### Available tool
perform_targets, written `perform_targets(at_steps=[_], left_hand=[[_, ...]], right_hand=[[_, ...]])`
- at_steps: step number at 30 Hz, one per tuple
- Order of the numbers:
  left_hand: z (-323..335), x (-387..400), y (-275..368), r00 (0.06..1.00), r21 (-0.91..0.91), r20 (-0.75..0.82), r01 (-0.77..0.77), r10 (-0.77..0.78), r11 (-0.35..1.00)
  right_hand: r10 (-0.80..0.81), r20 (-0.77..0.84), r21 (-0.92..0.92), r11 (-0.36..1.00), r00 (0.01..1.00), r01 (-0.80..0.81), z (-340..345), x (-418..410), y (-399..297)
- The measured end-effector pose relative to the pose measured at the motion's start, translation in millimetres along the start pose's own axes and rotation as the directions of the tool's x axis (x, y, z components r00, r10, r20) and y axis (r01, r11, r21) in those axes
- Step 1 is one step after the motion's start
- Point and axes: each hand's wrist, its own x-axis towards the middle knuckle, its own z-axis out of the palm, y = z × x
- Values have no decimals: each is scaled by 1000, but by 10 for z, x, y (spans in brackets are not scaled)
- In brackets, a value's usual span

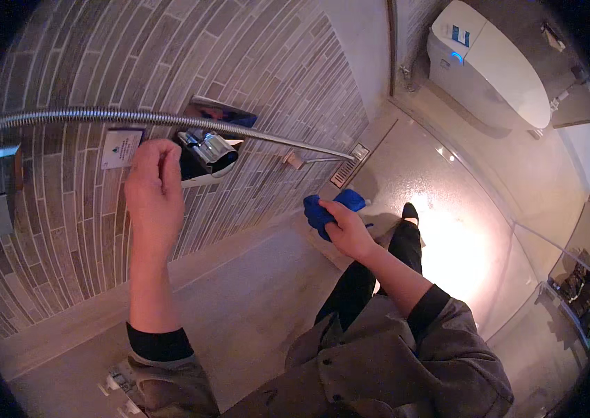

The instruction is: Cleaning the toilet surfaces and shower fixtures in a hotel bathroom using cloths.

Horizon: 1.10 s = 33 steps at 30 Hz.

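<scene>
My right hand (pixel 347 230) grips a bunched blue cloth (pixel 321 217), part of which hangs out beyond the fingers. Raised in front of the tiled wall (pixel 81 219), my left hand (pixel 156 172) has its fingers curled in, and nothing shows in them. Just right of it is a chrome wall fixture (pixel 214 149), probably a shower control. A flexible metal shower hose (pixel 117 116) crosses above the left hand and runs down to the right. The left hand partly covers the edge of a small printed card (pixel 121 149) on the wall.
A metal floor drain grate (pixel 344 172) lies near the wall's foot. A small dark ledge (pixel 224 111) juts from the tiles. Beyond the glass edge stands a white toilet (pixel 488 68). Strong light glares off the floor (pixel 451 261). Dark items (pixel 577 282) sit at far right.
</scene>
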Motion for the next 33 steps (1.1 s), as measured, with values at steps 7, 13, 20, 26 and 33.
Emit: perform_targets(at_steps=[7, 13, 20, 26, 33], left_hand=[[159, -24, -10, 987, -489, -91, 71, -132, 870], [-139, -211, -43, 917, -404, -388, -75, -97, 912], [-446, -801, -186, 780, -732, -496, -140, -381, 667], [-90, -1477, -471, 628, -839, -408, 28, -663, 543], [272, -1814, -358, 644, -902, -210, 162, -736, 399]], right_hand=[[27, 87, -38, 999, 996, -24, 165, 4, -106], [71, 135, 3, 997, 988, -72, 242, -112, -145], [-274, 131, -24, 960, 953, 280, 542, 35, -668], [-603, -242, -117, 796, 760, 594, 1177, 737, -1801], [-519, -281, -328, 842, 807, 428, 1486, 1008, -981]])
